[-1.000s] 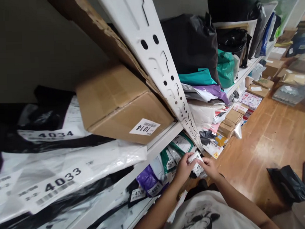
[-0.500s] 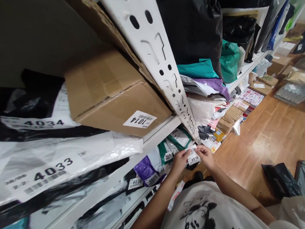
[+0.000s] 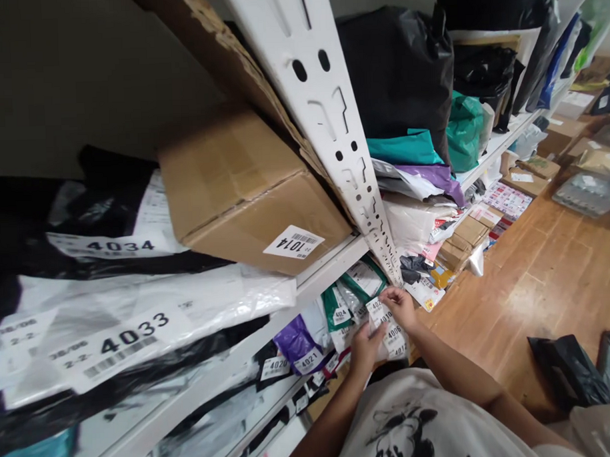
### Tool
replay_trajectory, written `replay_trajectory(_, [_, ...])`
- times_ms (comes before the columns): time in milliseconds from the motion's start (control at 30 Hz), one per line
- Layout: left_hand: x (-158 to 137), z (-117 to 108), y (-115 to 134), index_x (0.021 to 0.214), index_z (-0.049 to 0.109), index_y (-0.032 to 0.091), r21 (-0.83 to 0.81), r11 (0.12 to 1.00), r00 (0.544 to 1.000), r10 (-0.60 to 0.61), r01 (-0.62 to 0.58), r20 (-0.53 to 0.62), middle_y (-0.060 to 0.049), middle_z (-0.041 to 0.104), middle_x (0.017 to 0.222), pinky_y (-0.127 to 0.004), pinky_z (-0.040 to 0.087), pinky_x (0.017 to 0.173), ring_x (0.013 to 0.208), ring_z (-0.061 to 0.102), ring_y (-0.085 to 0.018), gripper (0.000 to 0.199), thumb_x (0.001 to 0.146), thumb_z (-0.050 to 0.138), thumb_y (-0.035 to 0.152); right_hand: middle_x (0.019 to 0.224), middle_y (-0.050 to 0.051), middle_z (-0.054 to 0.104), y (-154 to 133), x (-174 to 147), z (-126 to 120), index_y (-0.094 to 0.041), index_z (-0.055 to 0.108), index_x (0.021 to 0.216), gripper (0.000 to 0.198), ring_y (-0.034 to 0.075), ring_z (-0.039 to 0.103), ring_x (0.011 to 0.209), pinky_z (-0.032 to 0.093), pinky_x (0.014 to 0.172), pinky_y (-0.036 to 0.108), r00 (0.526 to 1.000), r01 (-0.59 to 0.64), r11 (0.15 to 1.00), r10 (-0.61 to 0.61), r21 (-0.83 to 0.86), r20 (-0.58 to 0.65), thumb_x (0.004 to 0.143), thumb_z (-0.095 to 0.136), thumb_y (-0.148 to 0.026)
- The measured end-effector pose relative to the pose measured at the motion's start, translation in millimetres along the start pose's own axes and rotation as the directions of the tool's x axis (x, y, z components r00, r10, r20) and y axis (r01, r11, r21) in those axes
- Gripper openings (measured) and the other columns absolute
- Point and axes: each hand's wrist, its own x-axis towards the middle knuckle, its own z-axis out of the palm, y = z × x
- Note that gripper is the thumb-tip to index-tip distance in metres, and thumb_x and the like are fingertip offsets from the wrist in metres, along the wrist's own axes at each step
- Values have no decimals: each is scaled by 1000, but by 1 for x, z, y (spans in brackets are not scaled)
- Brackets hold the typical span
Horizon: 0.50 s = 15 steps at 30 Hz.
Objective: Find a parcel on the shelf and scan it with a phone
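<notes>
My left hand (image 3: 363, 348) holds a small stack of white numbered labels (image 3: 391, 337) from below, low in front of the shelf unit. My right hand (image 3: 400, 304) pinches the top label of that stack (image 3: 376, 308) between thumb and fingers. Both hands hover just in front of the lower shelf, beside green parcels (image 3: 338, 308) and a purple parcel (image 3: 300, 343) that carry similar numbered stickers.
A white slotted shelf upright (image 3: 337, 131) rises just above my hands. On the shelf above sit a cardboard box marked 1014 (image 3: 248, 197) and plastic-wrapped parcels marked 4033 (image 3: 138, 324) and 4034. Bags fill the shelves to the right; boxes line the wooden floor (image 3: 531, 274); black bags (image 3: 570, 369) lie nearby.
My left hand has dropped lower under the label stack. My right hand has shifted left and up, lifting the top label. The view has swung slightly.
</notes>
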Motion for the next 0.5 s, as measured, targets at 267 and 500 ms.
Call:
replay_trajectory(267, [-25, -44, 0, 79, 73, 20, 211, 919, 941, 338, -333, 12, -14, 73, 110, -42, 53, 96, 106, 67, -28, 29, 85, 57, 43, 72, 0, 57, 8, 30, 27, -22, 64, 85, 35, 18, 52, 70, 47, 74, 34, 993, 82, 986, -94, -144, -72, 73, 68, -54])
replay_trajectory(500, [-15, -71, 24, 91, 77, 20, 325, 926, 953, 253, -190, -164, -13, 53, 148, -54, 37, 116, 143, 38, -39, 30, 85, 62, 45, 98, 10, 59, 12, 6, 28, -21, 66, 89, 28, 27, 54, 100, 45, 96, 43, 949, 187, 859, -283, -476, -138, 81, 65, -48])
